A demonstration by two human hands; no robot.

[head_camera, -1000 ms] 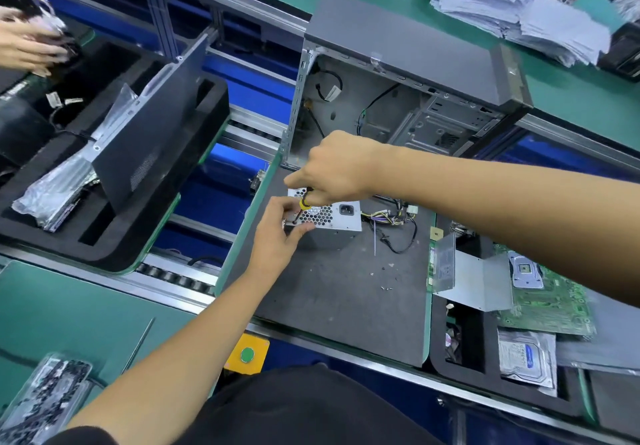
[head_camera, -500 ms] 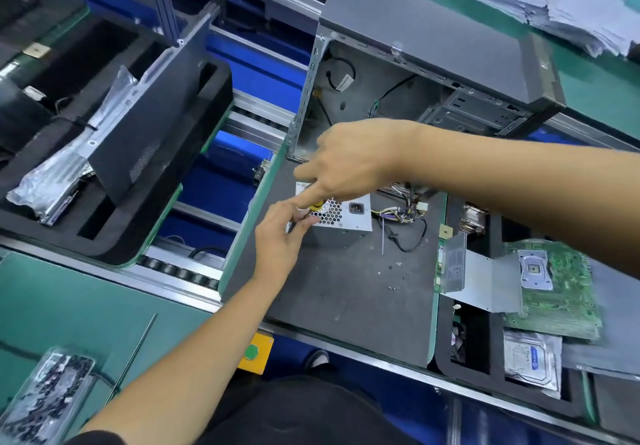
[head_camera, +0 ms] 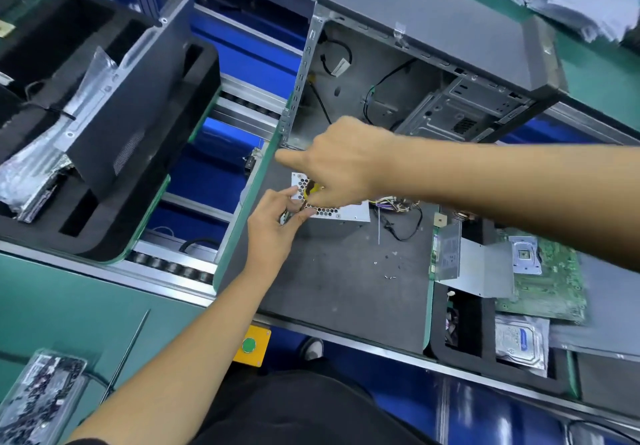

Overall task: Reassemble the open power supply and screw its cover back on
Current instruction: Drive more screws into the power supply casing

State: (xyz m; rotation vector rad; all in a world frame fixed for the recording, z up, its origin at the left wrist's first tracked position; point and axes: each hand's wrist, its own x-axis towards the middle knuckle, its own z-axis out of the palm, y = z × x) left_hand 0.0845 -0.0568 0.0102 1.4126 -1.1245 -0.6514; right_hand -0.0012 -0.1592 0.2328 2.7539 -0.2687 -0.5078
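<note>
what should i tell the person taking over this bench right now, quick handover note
Right hand: over the power supply, fingers curled down on a yellow-handled tool at the perforated grille face.
Left hand: fingertips pinching at the lower left corner of that face; whether they hold a screw is too small to tell.
Power supply lies on the dark mat, in front of the open computer case, its wire bundle trailing right.
Loose screws lie on the mat.
Done: cover appears to be on the unit.
Left: probably driving the remaining screws; check each corner.
</note>
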